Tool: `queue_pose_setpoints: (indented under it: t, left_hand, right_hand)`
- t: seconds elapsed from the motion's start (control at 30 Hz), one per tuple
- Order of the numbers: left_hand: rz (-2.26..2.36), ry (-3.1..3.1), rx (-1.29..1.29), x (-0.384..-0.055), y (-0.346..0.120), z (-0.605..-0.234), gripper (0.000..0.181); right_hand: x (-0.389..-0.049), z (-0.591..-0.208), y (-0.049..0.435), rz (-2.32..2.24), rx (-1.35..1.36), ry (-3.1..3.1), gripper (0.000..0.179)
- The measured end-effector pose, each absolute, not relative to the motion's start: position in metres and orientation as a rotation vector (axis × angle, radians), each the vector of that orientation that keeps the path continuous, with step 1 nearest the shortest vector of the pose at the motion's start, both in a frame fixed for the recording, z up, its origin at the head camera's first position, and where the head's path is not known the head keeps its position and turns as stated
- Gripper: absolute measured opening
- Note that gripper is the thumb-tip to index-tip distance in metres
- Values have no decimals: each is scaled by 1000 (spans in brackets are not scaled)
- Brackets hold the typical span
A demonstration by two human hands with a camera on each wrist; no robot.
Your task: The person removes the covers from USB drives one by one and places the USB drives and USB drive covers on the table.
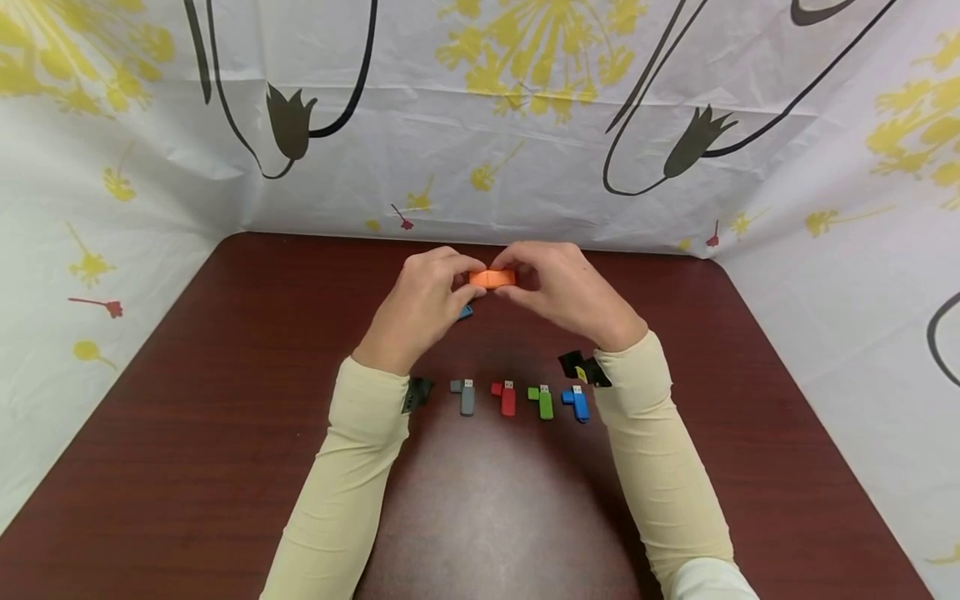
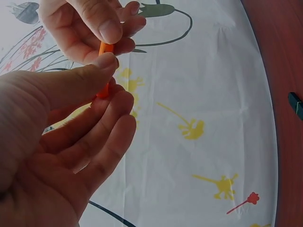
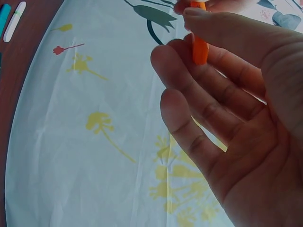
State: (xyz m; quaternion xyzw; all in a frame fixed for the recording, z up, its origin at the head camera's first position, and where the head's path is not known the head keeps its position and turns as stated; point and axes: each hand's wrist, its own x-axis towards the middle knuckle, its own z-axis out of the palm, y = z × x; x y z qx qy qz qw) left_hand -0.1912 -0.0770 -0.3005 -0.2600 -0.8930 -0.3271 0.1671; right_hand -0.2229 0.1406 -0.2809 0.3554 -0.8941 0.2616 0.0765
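Above the far part of the table, both hands hold an orange USB stick (image 1: 491,279), with a seam visible across its middle. My left hand (image 1: 423,300) pinches its left end between thumb and fingers. The other end is pinched by my right hand (image 1: 566,287), close to the left fingertips. In the left wrist view the orange stick (image 2: 104,90) is mostly covered by the thumb. The right wrist view shows one orange end (image 3: 200,49) against the fingers. A blue piece (image 1: 466,312) lies partly hidden by the left hand.
A row of USB sticks with caps off beside them lies nearer on the dark red table (image 1: 225,417): grey (image 1: 467,398), red (image 1: 508,399), green (image 1: 545,403) and blue (image 1: 581,405). Black wrist devices (image 1: 585,368) sit at the sleeves. A patterned white cloth (image 1: 480,142) surrounds the table.
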Motion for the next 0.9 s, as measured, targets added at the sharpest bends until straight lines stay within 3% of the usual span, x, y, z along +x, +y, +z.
queue_pose_setpoints:
  t: [0.23, 0.53, 0.9]
  left_hand:
    - [-916, -2540, -794, -193, -79, -301, 28]
    - [-898, -2519, -581, -193, -103, -300, 26]
    - [-945, -2567, -590, -195, -94, -300, 27]
  right_hand:
    - [-225, -280, 144, 724, 1090, -2679, 20]
    - [-227, -278, 177, 630, 886, -2719, 19]
    - [-225, -289, 205, 633, 757, -2955, 21]
